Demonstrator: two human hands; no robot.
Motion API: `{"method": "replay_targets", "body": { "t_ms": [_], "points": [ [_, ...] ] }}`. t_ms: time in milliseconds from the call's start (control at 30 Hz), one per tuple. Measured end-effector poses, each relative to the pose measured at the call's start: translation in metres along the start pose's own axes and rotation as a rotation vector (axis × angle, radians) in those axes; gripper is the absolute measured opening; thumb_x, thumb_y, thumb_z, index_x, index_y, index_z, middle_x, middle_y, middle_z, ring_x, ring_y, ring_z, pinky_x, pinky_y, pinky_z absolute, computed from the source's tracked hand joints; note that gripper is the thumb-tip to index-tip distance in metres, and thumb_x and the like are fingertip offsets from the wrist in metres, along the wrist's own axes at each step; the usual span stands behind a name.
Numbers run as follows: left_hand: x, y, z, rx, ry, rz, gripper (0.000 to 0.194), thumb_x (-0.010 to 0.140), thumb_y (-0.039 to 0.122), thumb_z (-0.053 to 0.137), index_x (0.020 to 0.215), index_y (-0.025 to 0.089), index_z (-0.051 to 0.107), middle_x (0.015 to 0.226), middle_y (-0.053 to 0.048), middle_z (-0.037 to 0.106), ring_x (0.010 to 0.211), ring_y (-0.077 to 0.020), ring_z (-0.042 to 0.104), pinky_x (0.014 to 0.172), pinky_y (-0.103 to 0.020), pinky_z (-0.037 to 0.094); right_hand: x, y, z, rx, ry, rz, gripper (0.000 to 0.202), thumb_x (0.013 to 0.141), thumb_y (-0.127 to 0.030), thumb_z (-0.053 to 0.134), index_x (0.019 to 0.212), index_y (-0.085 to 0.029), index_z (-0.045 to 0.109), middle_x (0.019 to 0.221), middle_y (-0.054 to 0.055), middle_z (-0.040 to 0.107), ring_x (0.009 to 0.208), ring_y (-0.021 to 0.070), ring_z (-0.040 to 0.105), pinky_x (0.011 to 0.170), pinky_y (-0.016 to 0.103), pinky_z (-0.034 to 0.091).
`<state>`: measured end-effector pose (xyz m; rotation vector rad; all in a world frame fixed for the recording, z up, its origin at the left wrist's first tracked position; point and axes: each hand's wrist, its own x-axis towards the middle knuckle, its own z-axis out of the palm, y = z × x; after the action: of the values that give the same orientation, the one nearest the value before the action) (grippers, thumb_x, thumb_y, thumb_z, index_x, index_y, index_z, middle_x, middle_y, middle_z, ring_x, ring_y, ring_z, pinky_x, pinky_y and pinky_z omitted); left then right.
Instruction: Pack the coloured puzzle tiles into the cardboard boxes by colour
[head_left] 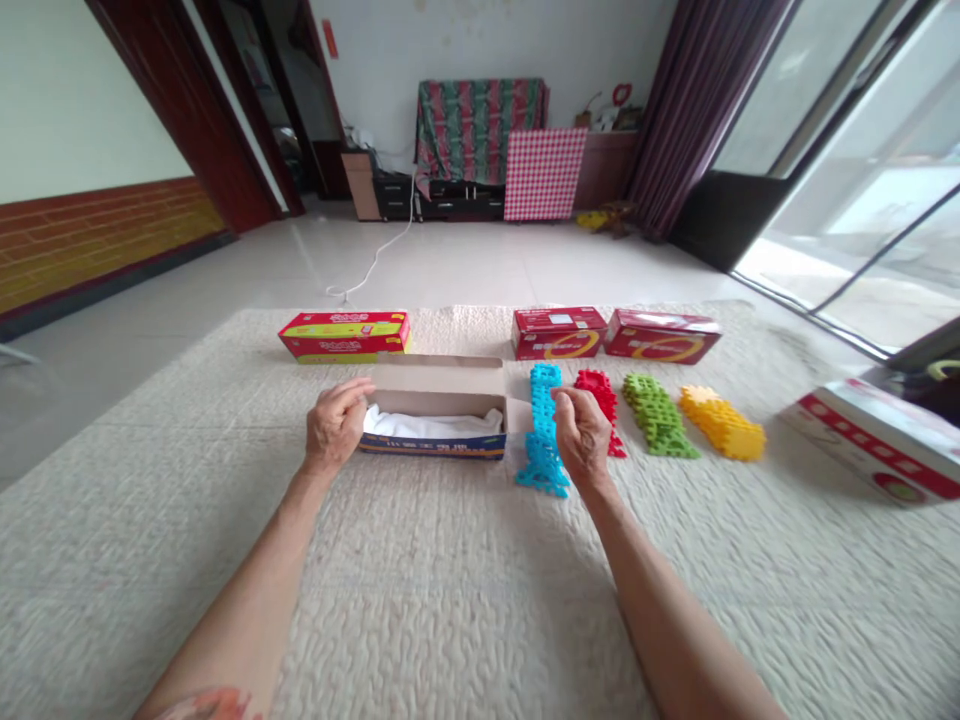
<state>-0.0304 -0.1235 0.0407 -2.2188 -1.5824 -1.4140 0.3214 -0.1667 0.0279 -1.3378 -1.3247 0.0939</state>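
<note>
A: Left hand [335, 425]?
B: Grip pinched on the near-left end of the open cardboard box [439, 405], mid-mat [450, 600].
A: Right hand [581, 430]?
B: Grasping the blue tile stack [541, 430], just right of the box. Red boxes [559, 332] along the far edge.

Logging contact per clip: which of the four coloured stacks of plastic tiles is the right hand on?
The blue stack, leftmost in the row, beside the open box. The right hand rests against it; the red, green and yellow stacks lie untouched.
</note>
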Motion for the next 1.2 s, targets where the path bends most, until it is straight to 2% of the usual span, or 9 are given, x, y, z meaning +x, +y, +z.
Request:
{"method": "replay_targets", "body": {
  "t_ms": [100,233,367,500,567,667,900,1033,1200],
  "points": [
    [0.003,0.020,-0.008,0.076,0.040,0.075,0.027,0.083,0.020,0.047,0.091,0.017,0.072,0.106,-0.008,0.073,0.102,-0.0218,0.066,0.095,-0.038,0.048,-0.010,0.016,-0.013,-0.052,0.040,-0.046,0.026,0.093,-0.032,0.044,0.083,-0.019,0.065,0.078,0.004,0.064,0.072,0.0163,0.060,0.068,0.030,0.047],
    [-0.004,0.077,-0.006,0.012,0.000,0.243,0.023,0.082,0.015,0.051,0.096,0.017,0.070,0.105,-0.008,0.072,0.101,-0.0213,0.066,0.093,-0.037,0.049,-0.019,0.021,-0.019,-0.057,-0.006,-0.135,0.022,0.092,-0.027,0.045,0.084,-0.020,0.064,0.081,0.004,0.065,0.075,0.0166,0.061,0.069,0.030,0.048],
    [-0.031,0.139,0.030,-0.191,-0.252,0.442,0.024,0.085,0.011,0.052,0.103,0.017,0.067,0.103,-0.007,0.071,0.097,-0.0186,0.065,0.087,-0.033,0.051,-0.022,0.022,-0.021,-0.035,-0.032,-0.175,0.019,0.092,-0.022,0.045,0.090,-0.020,0.064,0.083,0.004,0.064,0.075,0.0156,0.061,0.068,0.028,0.048],
    [-0.057,0.172,0.076,-0.185,-0.474,0.499,0.023,0.089,0.011,0.049,0.106,0.016,0.064,0.103,-0.008,0.068,0.095,-0.0189,0.063,0.086,-0.033,0.053,-0.024,0.025,-0.025,-0.031,-0.024,-0.203,0.018,0.091,-0.018,0.045,0.094,-0.020,0.063,0.086,0.005,0.063,0.077,0.0159,0.061,0.070,0.029,0.049],
    [-0.063,0.178,0.091,-0.126,-0.513,0.499,0.023,0.088,0.013,0.050,0.107,0.016,0.064,0.108,-0.009,0.065,0.098,-0.0207,0.062,0.087,-0.035,0.053,-0.025,0.026,-0.026,-0.031,-0.032,-0.208,0.018,0.091,-0.018,0.045,0.093,-0.021,0.063,0.086,0.005,0.063,0.078,0.0161,0.061,0.071,0.029,0.050],
    [-0.067,0.181,0.100,-0.076,-0.536,0.482,0.023,0.088,0.016,0.052,0.108,0.015,0.063,0.111,-0.011,0.062,0.101,-0.0233,0.060,0.089,-0.038,0.053,-0.025,0.026,-0.025,-0.030,-0.045,-0.206,0.017,0.091,-0.018,0.046,0.093,-0.021,0.063,0.086,0.004,0.064,0.080,0.0162,0.062,0.073,0.029,0.050],
    [-0.074,0.177,0.106,-0.162,-0.572,0.392,0.033,0.084,0.018,0.056,0.117,0.016,0.058,0.119,-0.012,0.058,0.109,-0.0246,0.057,0.094,-0.040,0.052,-0.022,0.027,-0.022,-0.025,-0.049,-0.183,0.018,0.091,-0.018,0.045,0.093,-0.021,0.063,0.088,0.004,0.064,0.078,0.0155,0.062,0.073,0.029,0.051],
    [-0.074,0.177,0.108,-0.167,-0.576,0.410,0.036,0.084,0.017,0.057,0.119,0.016,0.057,0.128,-0.013,0.054,0.115,-0.0264,0.055,0.099,-0.043,0.050,-0.023,0.028,-0.022,-0.031,-0.051,-0.164,0.018,0.091,-0.019,0.046,0.092,-0.021,0.063,0.086,0.004,0.065,0.077,0.0149,0.062,0.071,0.028,0.050],
    [-0.071,0.175,0.108,-0.226,-0.587,0.443,0.034,0.086,0.010,0.050,0.119,0.016,0.058,0.124,-0.013,0.057,0.115,-0.0241,0.056,0.098,-0.042,0.051,-0.022,0.027,-0.022,-0.037,-0.050,-0.137,0.019,0.092,-0.021,0.044,0.091,-0.022,0.063,0.085,0.004,0.065,0.076,0.0153,0.063,0.070,0.028,0.051]
  ]
}}
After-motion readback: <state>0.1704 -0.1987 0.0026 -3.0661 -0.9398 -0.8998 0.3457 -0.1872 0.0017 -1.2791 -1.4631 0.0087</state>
